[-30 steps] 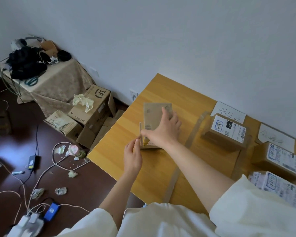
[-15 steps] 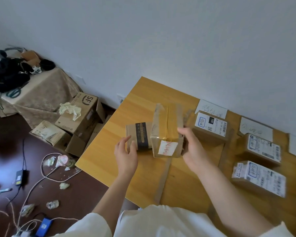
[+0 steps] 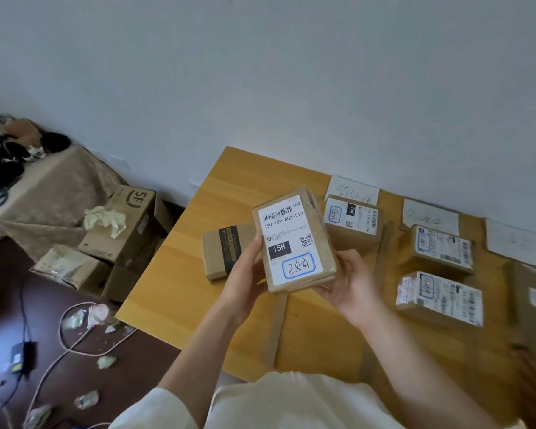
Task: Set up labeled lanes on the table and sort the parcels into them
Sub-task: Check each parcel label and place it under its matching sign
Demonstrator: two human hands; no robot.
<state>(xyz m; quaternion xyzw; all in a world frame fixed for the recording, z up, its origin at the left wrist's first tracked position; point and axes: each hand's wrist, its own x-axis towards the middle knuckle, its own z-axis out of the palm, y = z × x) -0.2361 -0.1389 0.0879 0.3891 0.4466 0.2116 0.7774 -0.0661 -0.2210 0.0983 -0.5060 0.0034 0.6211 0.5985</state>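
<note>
A brown cardboard parcel [image 3: 293, 243] with a white shipping label facing me is held above the wooden table [image 3: 180, 280]. My left hand [image 3: 245, 274] grips its left edge and my right hand [image 3: 350, 283] supports its lower right corner. Behind it on the table lies another small parcel [image 3: 220, 252] with a black band. To the right, strips of brown tape [image 3: 276, 329] mark lanes. White handwritten paper labels [image 3: 351, 191] [image 3: 430, 216] lie at the wall side. Labelled parcels [image 3: 351, 224] [image 3: 440, 249] [image 3: 440, 298] sit in the lanes.
Left of the table, on the dark floor, stand SF cardboard boxes [image 3: 121, 224] with crumpled paper on top. Cables [image 3: 75, 342], a power adapter and paper scraps litter the floor. A cloth-covered side table [image 3: 50, 193] with dark items stands at far left. A white wall runs behind.
The parcel has been turned so its white shipping label faces me, and my left hand has taken hold of it. The view shifted slightly right.
</note>
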